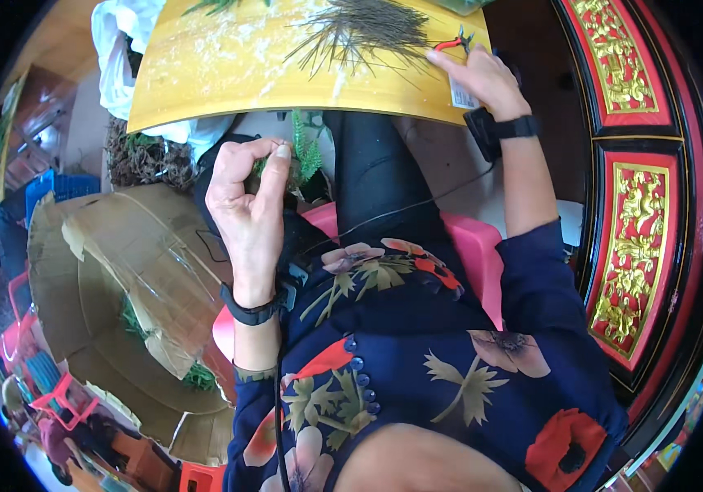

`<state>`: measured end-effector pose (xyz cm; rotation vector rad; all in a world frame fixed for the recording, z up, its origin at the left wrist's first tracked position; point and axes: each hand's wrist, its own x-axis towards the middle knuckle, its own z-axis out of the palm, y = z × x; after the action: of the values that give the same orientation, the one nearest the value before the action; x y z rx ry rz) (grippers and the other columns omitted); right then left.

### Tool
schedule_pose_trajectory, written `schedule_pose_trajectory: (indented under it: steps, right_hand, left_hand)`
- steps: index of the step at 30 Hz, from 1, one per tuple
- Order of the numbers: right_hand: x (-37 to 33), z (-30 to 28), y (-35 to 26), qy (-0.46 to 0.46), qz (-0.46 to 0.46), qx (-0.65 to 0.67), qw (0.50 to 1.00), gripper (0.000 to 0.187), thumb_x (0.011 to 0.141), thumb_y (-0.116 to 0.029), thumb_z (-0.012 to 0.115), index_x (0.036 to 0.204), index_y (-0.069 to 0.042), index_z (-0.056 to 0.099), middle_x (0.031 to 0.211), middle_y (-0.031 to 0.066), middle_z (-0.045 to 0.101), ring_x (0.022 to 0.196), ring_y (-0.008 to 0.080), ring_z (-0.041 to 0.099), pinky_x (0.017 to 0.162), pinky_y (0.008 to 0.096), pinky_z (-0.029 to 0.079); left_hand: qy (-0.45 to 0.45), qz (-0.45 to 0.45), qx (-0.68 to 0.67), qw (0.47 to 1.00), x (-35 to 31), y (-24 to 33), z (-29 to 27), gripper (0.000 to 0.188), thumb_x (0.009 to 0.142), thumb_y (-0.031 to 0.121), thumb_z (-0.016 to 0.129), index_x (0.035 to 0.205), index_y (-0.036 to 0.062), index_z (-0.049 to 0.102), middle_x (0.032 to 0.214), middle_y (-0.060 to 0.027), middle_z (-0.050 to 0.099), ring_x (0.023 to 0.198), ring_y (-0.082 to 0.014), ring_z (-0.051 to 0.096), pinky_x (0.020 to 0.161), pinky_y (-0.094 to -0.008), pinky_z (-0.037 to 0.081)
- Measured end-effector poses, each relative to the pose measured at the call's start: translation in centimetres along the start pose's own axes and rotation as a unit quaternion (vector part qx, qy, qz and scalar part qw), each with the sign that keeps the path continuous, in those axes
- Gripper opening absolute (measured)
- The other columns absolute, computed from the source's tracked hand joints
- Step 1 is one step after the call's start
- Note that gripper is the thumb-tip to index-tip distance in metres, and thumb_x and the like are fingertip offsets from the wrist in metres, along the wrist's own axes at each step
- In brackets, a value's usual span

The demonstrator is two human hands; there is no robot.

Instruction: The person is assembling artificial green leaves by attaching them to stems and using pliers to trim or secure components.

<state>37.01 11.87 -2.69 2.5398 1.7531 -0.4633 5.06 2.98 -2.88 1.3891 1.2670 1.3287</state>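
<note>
My left hand [245, 197] is raised just off the table's near edge, thumb and forefinger pinched together. What the pinch holds is too small to make out. Close behind those fingers shows a green fern-like frond [308, 153], its lower part partly hidden by the hand. My right hand [489, 80] is over the right end of the yellow table [228, 78], thumb stretched out and apart from the fingers. Just beyond the thumb are red-handled pliers [450, 43]. A heap of thin dark wires or stems [368, 31] lies left of them.
A torn cardboard box [81, 287] with some greenery inside stands at my left. Beyond it are a white plastic bag [118, 70], brown root-like material [150, 156] and a blue crate [60, 187]. Gold-and-red carved panels [634, 246] line the right. Cables hang from both wrist straps.
</note>
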Motion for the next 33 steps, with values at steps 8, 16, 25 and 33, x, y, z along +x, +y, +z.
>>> schedule_pose_trajectory:
  steps: [8,16,25,33]
  right_hand:
    - [0.9,0.8,-2.1,0.039,0.054,-0.082,0.994,0.064,0.079,-0.054,0.054,0.118,-0.004,0.058,0.119,0.0257,0.057,0.11,0.0339,0.057,0.093,0.0424,0.044]
    - [2.0,2.9,1.0,0.16,0.162,0.058,0.972,0.059,0.077,-0.038,0.06,0.126,-0.007,0.049,0.111,0.0209,0.062,0.108,0.0345,0.058,0.091,0.0436,0.045]
    - [-6.7,1.6,-4.0,0.097,-0.369,0.265,0.886,0.03,0.083,-0.003,0.054,0.113,-0.002,0.056,0.099,0.0116,0.063,0.087,0.0294,0.06,0.079,0.03,0.047]
    - [-6.6,2.0,-8.3,-0.025,-0.563,0.231,0.793,0.039,0.073,-0.01,0.06,0.111,-0.006,0.055,0.099,0.0105,0.059,0.092,0.0288,0.056,0.084,0.0346,0.043]
  left_hand:
    - [-0.009,0.069,0.144,0.987,0.0,0.2,0.6,0.006,0.084,0.004,0.063,0.086,-0.0008,0.066,0.077,-0.0027,0.055,0.069,-0.0092,0.05,0.062,-0.0226,0.041]
    - [-0.034,-0.047,-0.094,0.994,0.3,0.4,-0.1,0.006,0.085,0.003,0.063,0.086,-0.0017,0.065,0.081,-0.0019,0.056,0.074,-0.0086,0.051,0.067,-0.0213,0.04]
    - [-0.068,-0.109,-0.154,0.98,0.5,0.1,-1.1,0.007,0.084,0.004,0.063,0.088,-0.0013,0.066,0.084,-0.0008,0.058,0.078,-0.0074,0.051,0.072,-0.0211,0.04]
    - [-0.116,-0.147,-0.197,0.962,0.6,0.1,-2.1,0.008,0.085,0.007,0.062,0.089,0.0021,0.066,0.086,-0.0008,0.061,0.078,-0.0084,0.052,0.079,-0.0233,0.039]
